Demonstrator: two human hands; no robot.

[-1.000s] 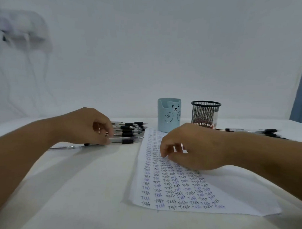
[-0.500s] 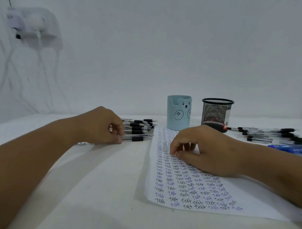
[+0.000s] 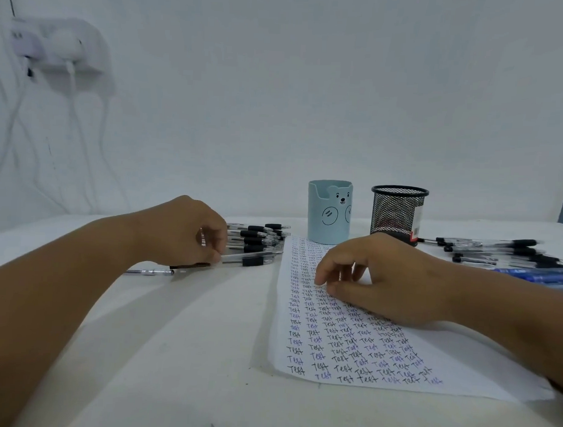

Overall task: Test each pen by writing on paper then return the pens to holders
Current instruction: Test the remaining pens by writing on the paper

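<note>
Head view shows your left hand [image 3: 180, 232] at the centre left of the frame, its fingers [image 3: 216, 254] curled and pinching one clear pen [image 3: 250, 259] at the near edge of the left pen pile [image 3: 257, 236]. Your right hand [image 3: 376, 280] rests on the paper [image 3: 342, 349] at centre, fingers loosely curled with tips touching the sheet, holding nothing.

As for progress, the paper is nearly filled with rows of "Test" in black and blue ink, so much testing looks done. Yet both holders, the blue bear cup [image 3: 329, 211] and the black mesh cup [image 3: 398, 211] at the upper centre, show no pens standing in them, so I judge the return step has hardly begun. A second pen pile [image 3: 496, 252] with blue pens [image 3: 539, 275] lies on the bench [image 3: 179, 353] at the right edge.

The pens are slim, clear-barrelled with black grips, lying roughly parallel. One more lies apart, near your left wrist.
</note>
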